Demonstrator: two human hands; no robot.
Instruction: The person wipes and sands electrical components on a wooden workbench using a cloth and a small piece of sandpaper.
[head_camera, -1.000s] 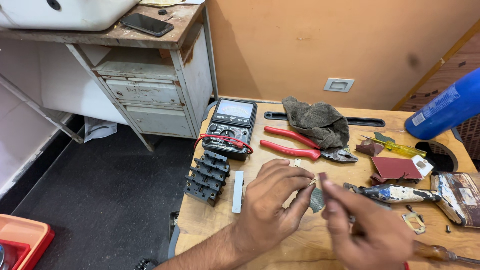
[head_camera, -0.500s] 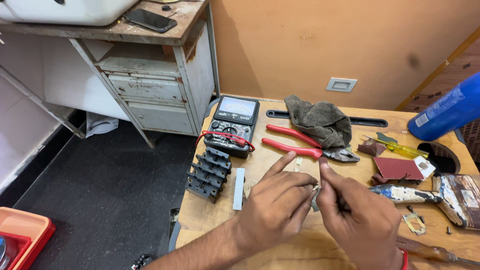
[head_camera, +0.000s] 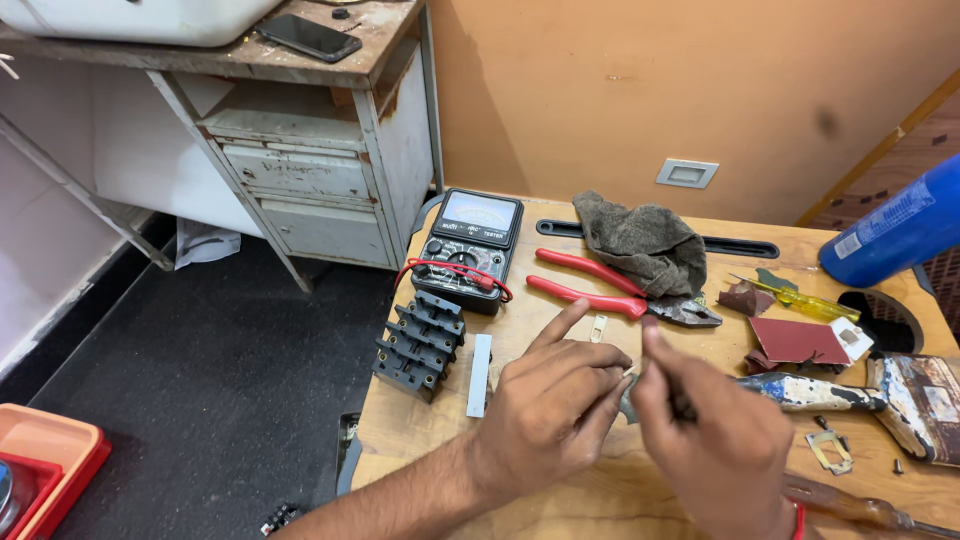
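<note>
My left hand (head_camera: 555, 405) and my right hand (head_camera: 715, 450) meet over the wooden workbench (head_camera: 520, 330), fingertips pinched together on a small grey metal part (head_camera: 628, 400) held between them. The part is mostly hidden by my fingers. My left index finger points up and away. Just left of my hands lie a black terminal block (head_camera: 418, 345) and a short grey metal bar (head_camera: 480, 360).
Farther back are an analog multimeter (head_camera: 470, 248) with red lead, red-handled pliers (head_camera: 600, 285), a grey rag (head_camera: 640, 245), sandpaper pieces (head_camera: 795, 340) and a yellow screwdriver (head_camera: 800, 297). A blue cylinder (head_camera: 900, 230) lies right. A worn drawer cabinet (head_camera: 300, 170) stands left, over dark floor.
My hands have stayed together on the small part and shifted slightly, with the left index finger lifted. The camera view has tilted a little.
</note>
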